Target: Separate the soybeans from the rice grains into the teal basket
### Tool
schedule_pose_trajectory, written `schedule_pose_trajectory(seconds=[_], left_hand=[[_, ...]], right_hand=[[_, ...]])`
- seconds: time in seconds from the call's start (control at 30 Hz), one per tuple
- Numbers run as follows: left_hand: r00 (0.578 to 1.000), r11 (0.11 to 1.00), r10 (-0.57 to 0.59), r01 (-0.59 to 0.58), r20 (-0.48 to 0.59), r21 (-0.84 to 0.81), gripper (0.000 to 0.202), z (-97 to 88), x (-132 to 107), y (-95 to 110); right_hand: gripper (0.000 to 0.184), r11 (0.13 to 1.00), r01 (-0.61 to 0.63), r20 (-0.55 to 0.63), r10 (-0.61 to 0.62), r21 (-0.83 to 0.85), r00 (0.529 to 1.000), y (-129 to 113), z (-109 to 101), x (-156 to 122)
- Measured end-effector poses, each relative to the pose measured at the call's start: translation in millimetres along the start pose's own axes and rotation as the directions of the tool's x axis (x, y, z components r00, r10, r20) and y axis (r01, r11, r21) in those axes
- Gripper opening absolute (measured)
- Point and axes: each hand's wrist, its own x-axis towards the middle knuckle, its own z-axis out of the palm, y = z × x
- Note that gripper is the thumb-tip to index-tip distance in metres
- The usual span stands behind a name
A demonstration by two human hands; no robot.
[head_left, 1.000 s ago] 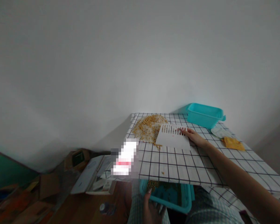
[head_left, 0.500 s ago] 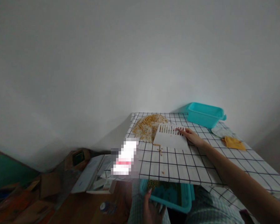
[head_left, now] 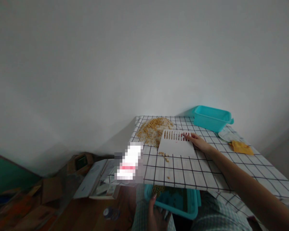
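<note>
My right hand (head_left: 197, 141) reaches across the checked table (head_left: 202, 170) and grips a white slotted plastic scraper (head_left: 175, 144) by its right edge. The scraper stands on the cloth just right of a pile of yellow beans (head_left: 154, 128). A few loose beans (head_left: 165, 156) lie in front of it. My left hand (head_left: 156, 216) is below the table's near edge, holding the rim of a teal bin (head_left: 175, 202) that rests on my lap and has beans inside.
A second teal bin (head_left: 212, 118) stands at the table's far right corner. A white cloth (head_left: 227, 135) and a yellow cloth (head_left: 240, 147) lie beside it. Cardboard boxes (head_left: 50, 189) and papers (head_left: 96, 179) crowd the floor on the left. A plain wall is behind.
The scraper has slid a little left and toward me beside the bean pile, and a few beans now lie in front of it. My left hand stays on the bin.
</note>
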Motion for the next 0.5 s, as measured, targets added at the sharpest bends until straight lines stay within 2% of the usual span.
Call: schedule_pose_trajectory(seconds=[0.17,0.33,0.5], left_hand=[[1.0,1.0,0.006,-0.006,-0.005,-0.008,0.048,-1.6,2.5,-1.0],[1.0,1.0,0.009,-0.009,-0.004,0.004,0.055,-4.1,4.7,-1.1],[1.0,1.0,-0.003,0.003,0.015,-0.013,0.057,-2.6,2.4,0.0]], right_hand=[[0.041,1.0,-0.003,0.045,0.002,0.029,0.999,-2.3,2.2,-3.5],[0.042,1.0,-0.008,0.011,0.008,0.018,1.0,0.4,2.5,-3.8],[0.04,0.999,-0.016,0.031,0.015,0.029,0.999,2.9,2.4,-3.4]])
